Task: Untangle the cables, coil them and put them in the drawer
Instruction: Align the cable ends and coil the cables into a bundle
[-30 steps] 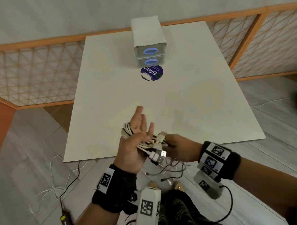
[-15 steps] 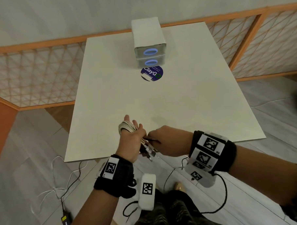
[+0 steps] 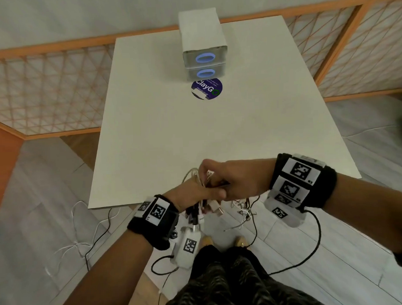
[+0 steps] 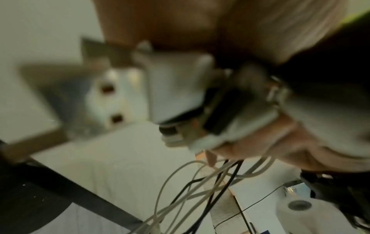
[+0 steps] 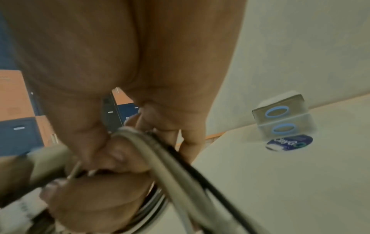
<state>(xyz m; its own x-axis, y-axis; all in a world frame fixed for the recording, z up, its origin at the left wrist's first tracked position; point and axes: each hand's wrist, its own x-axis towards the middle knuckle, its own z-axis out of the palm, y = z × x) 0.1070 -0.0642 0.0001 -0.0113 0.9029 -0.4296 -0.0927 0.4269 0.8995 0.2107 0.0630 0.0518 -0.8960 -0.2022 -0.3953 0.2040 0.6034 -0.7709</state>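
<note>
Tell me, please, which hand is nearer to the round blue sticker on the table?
Right. The right hand reaches farther over the table toward the sticker; the left hand sits behind it at the near edge.

Table (image 3: 171,135) in middle, fence (image 3: 43,94) behind and on both sides. Drawer box (image 3: 201,30) on far end of table, two drawers, one on top of other. Round sticker (image 3: 207,88) on table just in front of box. Both hands at near table edge, touching: left hand (image 3: 192,194) left, right hand (image 3: 238,180) right. Cable bundle (image 3: 196,178) between them, plugs (image 3: 205,209) hanging below. Loose wires (image 3: 88,240) on floor, left of table.
</note>
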